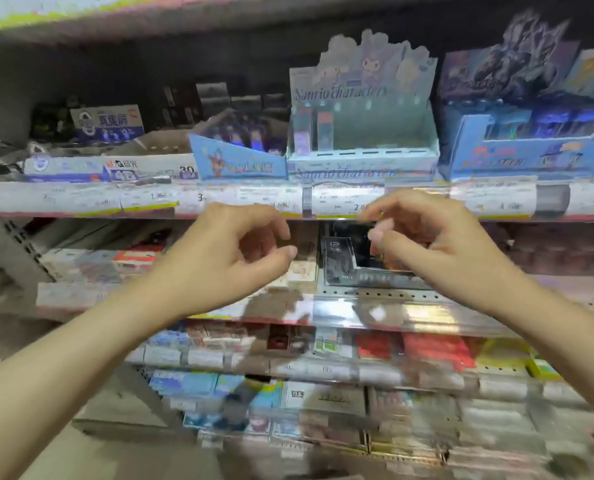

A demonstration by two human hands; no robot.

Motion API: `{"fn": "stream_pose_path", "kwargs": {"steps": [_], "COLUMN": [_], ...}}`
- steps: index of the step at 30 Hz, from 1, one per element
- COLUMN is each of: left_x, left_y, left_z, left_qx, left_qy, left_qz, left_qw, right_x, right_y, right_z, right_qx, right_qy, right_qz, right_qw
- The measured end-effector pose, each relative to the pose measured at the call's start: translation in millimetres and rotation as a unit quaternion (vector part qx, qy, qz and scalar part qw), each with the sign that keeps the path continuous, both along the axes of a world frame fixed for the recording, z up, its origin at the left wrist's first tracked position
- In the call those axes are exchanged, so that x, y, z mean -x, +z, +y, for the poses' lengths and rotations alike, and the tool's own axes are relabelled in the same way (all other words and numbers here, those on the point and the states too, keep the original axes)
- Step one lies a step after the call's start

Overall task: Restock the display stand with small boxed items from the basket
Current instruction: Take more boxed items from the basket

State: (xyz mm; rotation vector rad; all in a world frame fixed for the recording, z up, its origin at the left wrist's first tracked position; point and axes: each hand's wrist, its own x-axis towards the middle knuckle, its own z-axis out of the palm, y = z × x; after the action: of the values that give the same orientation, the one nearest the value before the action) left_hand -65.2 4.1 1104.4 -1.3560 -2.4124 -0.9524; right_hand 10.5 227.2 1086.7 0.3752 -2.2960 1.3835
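Note:
A pale blue cardboard display stand (pixel 363 147) with cartoon characters on its header sits on the upper shelf, centre. Its left end holds two or three small upright boxes (pixel 311 133); the rest of its tray looks bare. Both my hands hang in the air below it, in front of the shelf's price strip. My left hand (pixel 233 251) has loosely curled fingers and holds nothing. My right hand (pixel 427 244) is likewise loosely curled and empty. The basket is out of view.
A blue card box (pixel 240 161) stands left of the stand, another blue display box (pixel 527 147) to its right. A dark clear-fronted box (pixel 351 265) sits on the shelf behind my hands. Lower shelves (pixel 323 368) are packed with small boxes.

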Motion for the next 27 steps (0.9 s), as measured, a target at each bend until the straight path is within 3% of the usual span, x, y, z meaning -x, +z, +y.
{"fn": "stream_pose_path", "kwargs": {"steps": [11, 18, 23, 27], "left_x": [-38, -62, -71, -83], "left_y": [-169, -298, -418, -515], "left_z": [-69, -83, -79, -67], "left_qx": [0.081, 0.154, 0.181, 0.202], "left_qy": [0.032, 0.077, 0.119, 0.157], "left_qz": [-0.245, -0.352, -0.45, -0.48], "left_qw": [0.965, 0.92, 0.867, 0.84], "right_x": [-59, -80, -92, -101], "right_y": [-178, -319, -442, -531], "right_z": [-79, -88, -76, -75], "right_qx": [0.059, 0.045, 0.01, 0.005], "right_qy": [0.013, -0.016, -0.039, -0.06], "right_qz": [-0.251, -0.401, -0.488, -0.538], "right_qw": [0.966, 0.915, 0.872, 0.841]}}
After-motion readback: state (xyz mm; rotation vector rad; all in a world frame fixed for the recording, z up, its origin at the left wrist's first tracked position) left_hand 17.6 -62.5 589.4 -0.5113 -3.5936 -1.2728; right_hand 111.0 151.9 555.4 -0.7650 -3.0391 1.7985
